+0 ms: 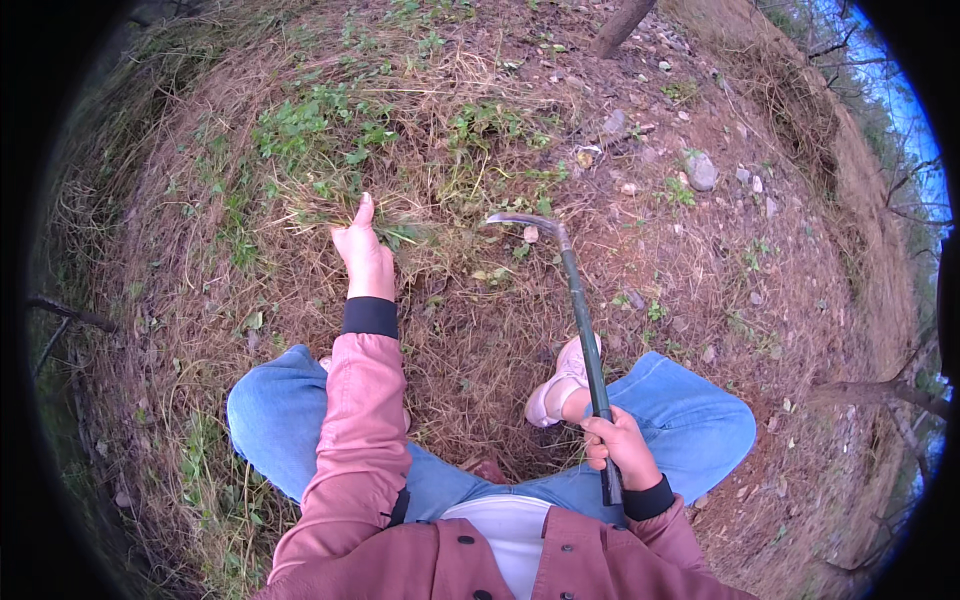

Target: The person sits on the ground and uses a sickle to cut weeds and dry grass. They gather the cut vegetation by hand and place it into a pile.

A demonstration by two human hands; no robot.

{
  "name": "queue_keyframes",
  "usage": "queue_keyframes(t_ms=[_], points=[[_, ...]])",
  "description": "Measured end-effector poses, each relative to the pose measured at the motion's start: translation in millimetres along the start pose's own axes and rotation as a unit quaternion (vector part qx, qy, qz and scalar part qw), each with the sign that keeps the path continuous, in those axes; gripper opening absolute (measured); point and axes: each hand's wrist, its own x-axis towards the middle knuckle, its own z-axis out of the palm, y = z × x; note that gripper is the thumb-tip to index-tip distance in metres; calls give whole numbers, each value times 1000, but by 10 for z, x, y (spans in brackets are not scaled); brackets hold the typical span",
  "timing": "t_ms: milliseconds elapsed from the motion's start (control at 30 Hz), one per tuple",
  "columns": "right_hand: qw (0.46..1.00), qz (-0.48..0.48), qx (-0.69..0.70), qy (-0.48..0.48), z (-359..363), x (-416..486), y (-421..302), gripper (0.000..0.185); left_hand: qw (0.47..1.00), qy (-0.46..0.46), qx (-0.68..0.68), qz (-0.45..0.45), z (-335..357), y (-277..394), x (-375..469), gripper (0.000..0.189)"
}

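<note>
My left hand (363, 251) is stretched forward over the ground, closed around a bunch of dry grass and green weeds (319, 212), with the thumb pointing away from me. Stalks stick out on both sides of the fist. In my right hand (621, 448), near my right knee, is the lower end of a sickle's dark green handle (581, 311). The curved metal sickle blade (521, 218) points left, to the right of the grass bunch and apart from it. Leafy green weeds (300, 124) grow beyond my left hand.
Dry cut grass covers the soil between my feet. A grey stone (701, 172) and smaller stones lie at the right front. A tree trunk (621, 28) rises at the top. Bare branches (885, 394) stand at the right edge, and another branch (73, 313) at the left.
</note>
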Motion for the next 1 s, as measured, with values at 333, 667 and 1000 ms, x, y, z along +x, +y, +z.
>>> queue_keyframes(t_ms=[333, 667, 1000], points=[[998, -43, 28, 29, 741, 1549, 254, 16, 992, 11, -18, 122, -63, 930, -101, 38], [990, -50, 130, 28, 914, 1694, 563, 13, 998, 37, -22, -36, -517, 476, -295, 46], [949, -134, 265, 110, 1466, 3039, 107, 18, 997, 35, 58, -37, -690, 427, -470, 44]])
